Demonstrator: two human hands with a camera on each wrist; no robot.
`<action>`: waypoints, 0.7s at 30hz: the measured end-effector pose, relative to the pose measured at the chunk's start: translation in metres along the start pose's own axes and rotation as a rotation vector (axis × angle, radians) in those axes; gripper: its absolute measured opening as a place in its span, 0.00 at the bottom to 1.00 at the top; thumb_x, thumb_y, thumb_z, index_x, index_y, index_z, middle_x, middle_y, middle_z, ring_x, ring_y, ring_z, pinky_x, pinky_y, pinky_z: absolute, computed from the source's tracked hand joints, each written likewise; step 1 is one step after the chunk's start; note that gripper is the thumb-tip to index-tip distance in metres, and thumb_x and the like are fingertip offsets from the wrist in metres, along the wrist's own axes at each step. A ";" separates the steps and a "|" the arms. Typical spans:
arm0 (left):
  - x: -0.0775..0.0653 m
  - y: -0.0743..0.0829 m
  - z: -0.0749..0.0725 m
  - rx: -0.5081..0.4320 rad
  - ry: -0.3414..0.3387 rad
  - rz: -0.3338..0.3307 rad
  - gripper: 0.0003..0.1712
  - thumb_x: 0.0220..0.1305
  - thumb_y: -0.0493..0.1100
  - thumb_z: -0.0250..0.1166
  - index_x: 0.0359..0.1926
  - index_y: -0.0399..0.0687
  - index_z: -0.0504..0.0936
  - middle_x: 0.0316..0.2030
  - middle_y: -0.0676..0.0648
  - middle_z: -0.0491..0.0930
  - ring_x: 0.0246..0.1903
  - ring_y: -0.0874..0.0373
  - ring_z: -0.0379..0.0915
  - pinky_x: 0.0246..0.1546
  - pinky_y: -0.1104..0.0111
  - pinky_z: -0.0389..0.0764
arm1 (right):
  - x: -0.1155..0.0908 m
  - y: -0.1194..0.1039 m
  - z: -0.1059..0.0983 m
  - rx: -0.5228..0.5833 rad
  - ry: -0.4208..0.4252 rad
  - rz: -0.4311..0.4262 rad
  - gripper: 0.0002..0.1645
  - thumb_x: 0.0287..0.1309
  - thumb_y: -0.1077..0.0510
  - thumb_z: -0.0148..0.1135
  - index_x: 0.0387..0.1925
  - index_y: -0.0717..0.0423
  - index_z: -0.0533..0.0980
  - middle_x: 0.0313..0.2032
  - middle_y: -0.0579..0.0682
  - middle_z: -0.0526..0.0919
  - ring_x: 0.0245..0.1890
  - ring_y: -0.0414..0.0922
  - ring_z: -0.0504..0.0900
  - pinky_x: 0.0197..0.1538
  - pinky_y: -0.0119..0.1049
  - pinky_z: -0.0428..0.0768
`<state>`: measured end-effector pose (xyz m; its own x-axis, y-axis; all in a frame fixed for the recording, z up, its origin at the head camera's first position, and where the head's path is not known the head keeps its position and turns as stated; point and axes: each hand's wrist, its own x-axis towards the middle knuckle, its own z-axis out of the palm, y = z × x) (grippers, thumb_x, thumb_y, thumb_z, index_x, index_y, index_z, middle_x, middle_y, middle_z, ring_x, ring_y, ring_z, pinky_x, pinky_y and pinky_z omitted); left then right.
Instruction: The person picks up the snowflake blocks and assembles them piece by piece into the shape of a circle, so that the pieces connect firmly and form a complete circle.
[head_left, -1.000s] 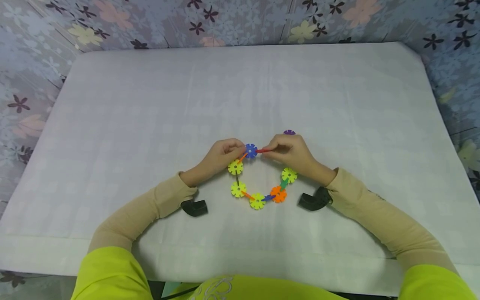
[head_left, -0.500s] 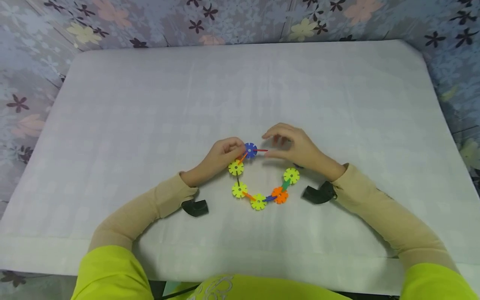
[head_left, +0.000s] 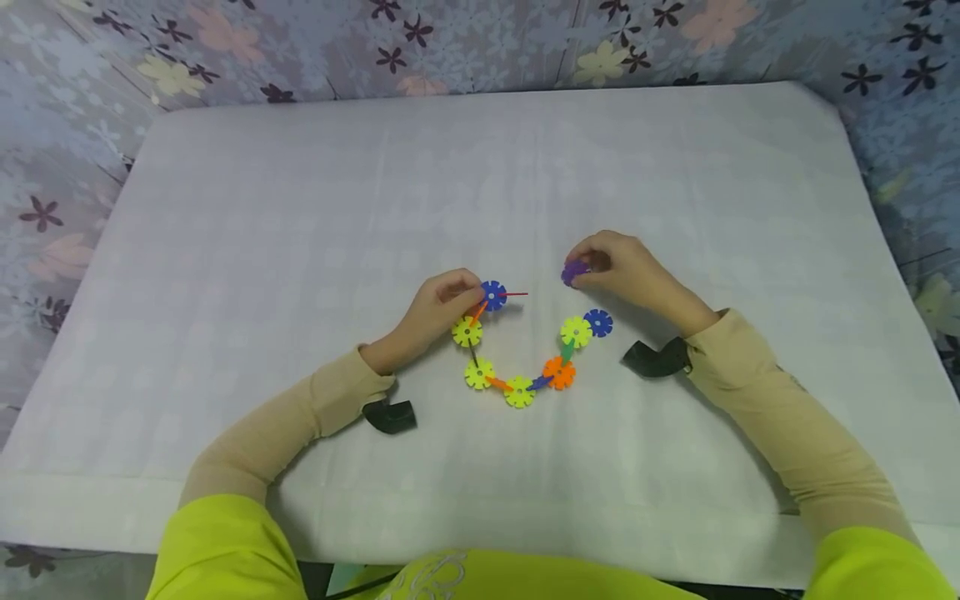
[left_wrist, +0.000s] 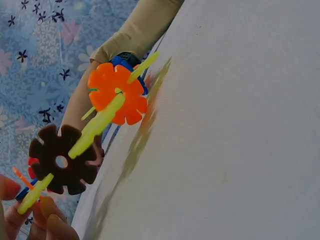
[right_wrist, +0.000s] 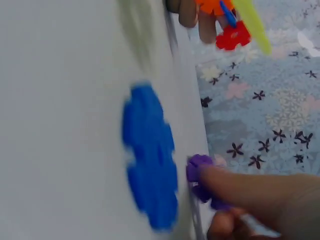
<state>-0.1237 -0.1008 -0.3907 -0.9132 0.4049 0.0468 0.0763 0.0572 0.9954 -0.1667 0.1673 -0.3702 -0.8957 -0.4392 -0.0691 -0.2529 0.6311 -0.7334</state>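
A curved chain of interlocking notched plastic discs stands over the table. My left hand [head_left: 450, 302] pinches its upper left end, by a blue disc [head_left: 493, 295] with a red disc [head_left: 516, 293] fitted edge-on beside it. In the left wrist view, a brown disc [left_wrist: 61, 159] and an orange disc [left_wrist: 111, 87] of the chain come forward from the fingers. My right hand [head_left: 626, 265] holds a purple disc [head_left: 574, 272] between thumb and fingers. Another blue disc [head_left: 598, 323] lies below that hand, right against the chain's yellow disc [head_left: 576, 332].
White cloth covers the table [head_left: 300, 217], with flowered fabric [head_left: 495, 50] along its back and sides. A black curved wrist mount [head_left: 390, 415] hangs at the left wrist, and another black mount [head_left: 656, 358] at the right.
My right hand has let go of the red disc, moved right and taken hold of the purple disc. The left hand keeps its grip, shifted slightly left and up with the chain.
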 end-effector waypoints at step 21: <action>0.003 -0.001 -0.003 0.053 -0.047 -0.108 0.11 0.63 0.40 0.57 0.39 0.34 0.78 0.23 0.46 0.76 0.18 0.62 0.62 0.22 0.73 0.64 | -0.007 -0.018 0.025 0.465 -0.214 -0.027 0.09 0.56 0.63 0.59 0.35 0.66 0.72 0.21 0.57 0.75 0.18 0.42 0.65 0.24 0.30 0.67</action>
<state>-0.1273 -0.1020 -0.3912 -0.8974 0.4363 -0.0654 0.0009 0.1501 0.9887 -0.1467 0.1429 -0.3730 -0.7836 -0.6035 -0.1476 -0.0417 0.2881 -0.9567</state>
